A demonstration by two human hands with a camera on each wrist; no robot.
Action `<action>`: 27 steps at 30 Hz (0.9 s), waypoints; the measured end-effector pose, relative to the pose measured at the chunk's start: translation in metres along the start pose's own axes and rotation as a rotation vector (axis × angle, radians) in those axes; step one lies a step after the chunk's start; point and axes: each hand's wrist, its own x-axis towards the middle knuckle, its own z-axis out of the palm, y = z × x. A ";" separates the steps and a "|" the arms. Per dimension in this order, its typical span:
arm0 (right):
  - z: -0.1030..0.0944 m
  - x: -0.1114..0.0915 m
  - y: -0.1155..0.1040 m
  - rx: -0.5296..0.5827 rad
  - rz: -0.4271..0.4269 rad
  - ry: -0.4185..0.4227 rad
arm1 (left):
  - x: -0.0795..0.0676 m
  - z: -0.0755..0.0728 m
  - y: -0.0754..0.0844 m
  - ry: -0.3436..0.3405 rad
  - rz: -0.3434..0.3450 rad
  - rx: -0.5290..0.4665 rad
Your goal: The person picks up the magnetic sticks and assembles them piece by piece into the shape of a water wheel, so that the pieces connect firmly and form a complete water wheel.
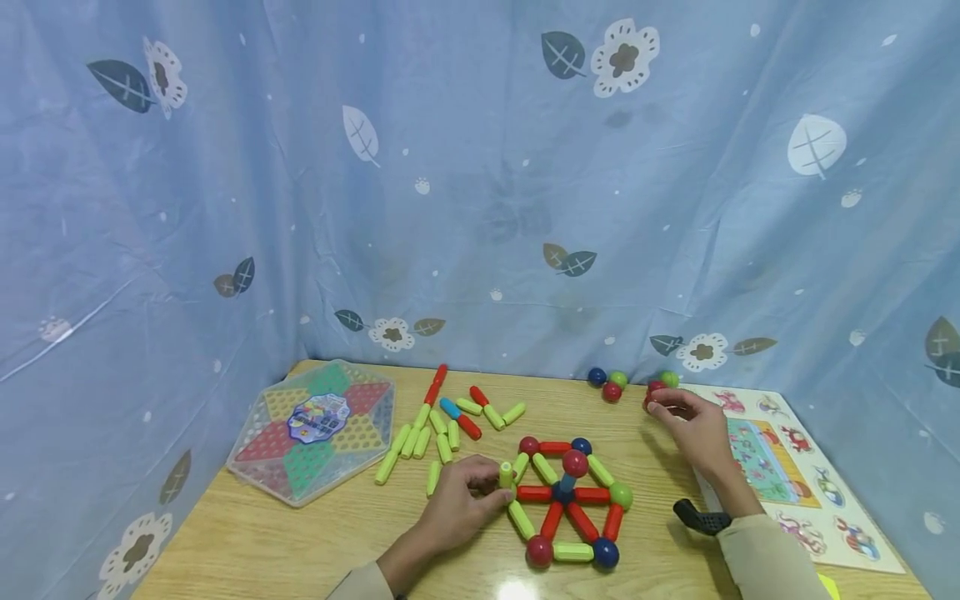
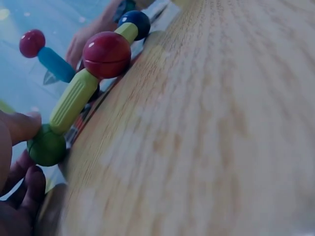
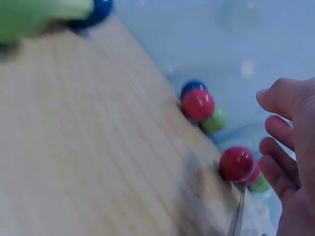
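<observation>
A hexagon of magnetic rods and balls lies on the table, with red spokes [image 1: 582, 522] meeting at a dark blue centre ball [image 1: 562, 494]. From that centre rises a blue rod topped by a red ball [image 1: 575, 463]. At the hexagon's left corner my left hand [image 1: 459, 506] pinches a green ball [image 2: 47, 146] between thumb and fingers. A yellow-green rod [image 1: 506, 477] stands upright there. My right hand [image 1: 696, 429] reaches to the back right, its fingers relaxed beside a red ball [image 3: 236, 163]. Another red ball and a green ball [image 1: 669, 379] sit behind that one.
Loose yellow-green rods [image 1: 386, 467] and several red ones lie left of the hexagon. A Chinese checkers board [image 1: 307, 492] stands farther left. Blue, green and red balls [image 1: 612, 392] cluster near the curtain. A picture board [image 1: 817, 467] lies under the right forearm.
</observation>
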 end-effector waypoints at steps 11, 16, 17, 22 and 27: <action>0.009 0.017 0.019 -0.290 -0.020 -0.047 | 0.001 0.001 0.000 -0.021 0.030 0.076; 0.014 0.011 -0.004 -0.113 -0.005 -0.036 | 0.001 0.001 0.001 -0.042 0.031 0.094; 0.015 0.009 -0.014 -0.048 -0.002 -0.050 | 0.001 0.000 0.002 -0.045 0.029 0.095; 0.022 -0.003 -0.074 0.275 -0.072 -0.219 | 0.000 -0.001 0.002 -0.047 0.024 0.110; 0.037 -0.013 -0.124 0.417 -0.203 -0.480 | 0.000 0.000 0.002 -0.043 0.019 0.122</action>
